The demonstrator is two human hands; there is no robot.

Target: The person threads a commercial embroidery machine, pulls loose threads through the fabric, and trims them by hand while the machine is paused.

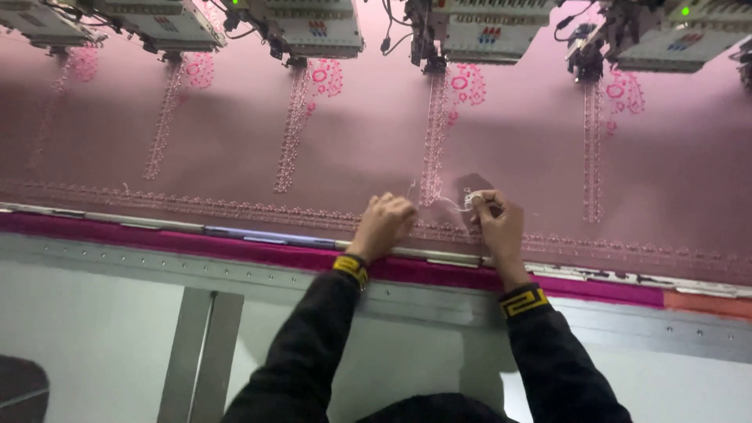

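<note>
Left hand (pixel 384 225): we see it curled into a loose fist, resting on the pink cloth (pixel 235 141).
Right hand (pixel 495 221): pinching white thread (pixel 453 205) above the cloth's stitched border (pixel 235 210).

Fabric sheet (pixel 235 133) stretched flat across the machine bed, behind the frame rail (pixel 258 236) that runs left to right along its near edge; row of embroidery heads (pixel 470 27) above its far edge. Stitched vertical strips (pixel 433 141) on the fabric, one below each head. Left hand (pixel 384 225) and right hand (pixel 495 223) on the fabric just behind the rail, either side of one strip's foot, with loose thread (pixel 453 204) between them.
</note>
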